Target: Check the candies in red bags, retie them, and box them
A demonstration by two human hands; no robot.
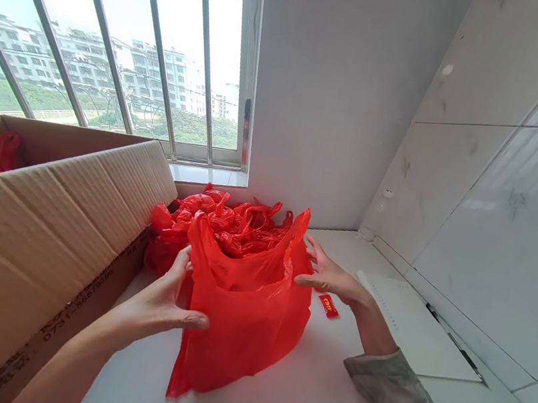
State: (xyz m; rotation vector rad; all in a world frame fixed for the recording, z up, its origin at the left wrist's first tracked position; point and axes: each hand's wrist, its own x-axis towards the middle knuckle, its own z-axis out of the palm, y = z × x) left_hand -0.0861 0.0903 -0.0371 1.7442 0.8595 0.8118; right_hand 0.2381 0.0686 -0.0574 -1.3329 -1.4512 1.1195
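A red plastic bag (pixel 245 312) stands open-mouthed on the white counter in front of me. My left hand (pixel 163 303) grips its left side, thumb pressed on the front and fingers behind the plastic. My right hand (pixel 326 274) touches the bag's right edge near the upright handle, fingers spread and partly curled. Behind the bag lies a pile of tied red plastic bags (pixel 226 219).
A large cardboard box (pixel 43 222) with red bags inside fills the left. A small red label (pixel 329 305) lies on the white counter (pixel 310 396) by my right wrist. A white sheet (pixel 412 324) lies at right. Tiled wall at right, barred window behind.
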